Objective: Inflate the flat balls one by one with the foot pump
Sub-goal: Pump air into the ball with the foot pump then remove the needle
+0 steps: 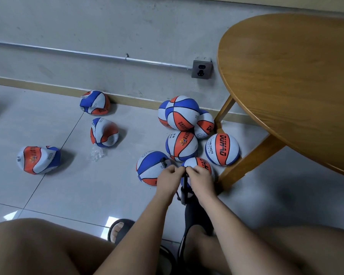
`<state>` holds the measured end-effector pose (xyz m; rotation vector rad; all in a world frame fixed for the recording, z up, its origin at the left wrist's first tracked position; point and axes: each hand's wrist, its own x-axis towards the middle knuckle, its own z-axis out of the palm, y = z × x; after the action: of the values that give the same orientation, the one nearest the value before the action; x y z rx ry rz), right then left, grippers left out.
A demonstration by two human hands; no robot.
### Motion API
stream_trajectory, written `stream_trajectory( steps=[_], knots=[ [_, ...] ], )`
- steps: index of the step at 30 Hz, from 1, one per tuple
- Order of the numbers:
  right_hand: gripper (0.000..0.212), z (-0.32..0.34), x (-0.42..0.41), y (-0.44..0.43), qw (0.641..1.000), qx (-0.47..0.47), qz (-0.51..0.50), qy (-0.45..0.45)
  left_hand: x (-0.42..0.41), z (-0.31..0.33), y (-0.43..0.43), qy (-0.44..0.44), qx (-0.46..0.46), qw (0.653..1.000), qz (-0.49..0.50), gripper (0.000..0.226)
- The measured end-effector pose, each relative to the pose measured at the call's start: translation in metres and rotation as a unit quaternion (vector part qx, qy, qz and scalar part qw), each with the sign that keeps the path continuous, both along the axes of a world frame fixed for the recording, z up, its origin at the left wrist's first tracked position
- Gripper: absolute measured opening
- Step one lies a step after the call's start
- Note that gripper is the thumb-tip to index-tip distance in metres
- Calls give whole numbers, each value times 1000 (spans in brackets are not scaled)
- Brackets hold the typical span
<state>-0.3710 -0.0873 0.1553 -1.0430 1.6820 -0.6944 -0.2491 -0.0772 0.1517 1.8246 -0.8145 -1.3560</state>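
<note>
Head: left hand (169,176), right hand (200,175) clenched round pump (184,192) top; shaft below grip, ball (202,162) beyond.

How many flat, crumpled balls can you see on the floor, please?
3. One flat ball lies farthest back, the middle flat ball just nearer, the left flat ball farthest left. The pile of round balls might hide another.

Flat balls (104,132) left of inflated balls (182,113)

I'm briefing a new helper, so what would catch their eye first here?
The heap of inflated basketballs beside the wooden table, centre right. Three crumpled flat balls lie scattered on the tiles to the left. Low centre, the left hand and right hand grip the black pump.
</note>
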Motion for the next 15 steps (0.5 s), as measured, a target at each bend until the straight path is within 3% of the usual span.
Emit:
stream_trajectory(
  steps=[5,15],
  knots=[
    [28,-8,0,6,997,52,-11,-47,-3,-12,9,18,18,1000,7,29],
    [25,-54,-12,23,989,136,48,-32,5,-52,29,-17,97,995,-32,35]
  ],
)
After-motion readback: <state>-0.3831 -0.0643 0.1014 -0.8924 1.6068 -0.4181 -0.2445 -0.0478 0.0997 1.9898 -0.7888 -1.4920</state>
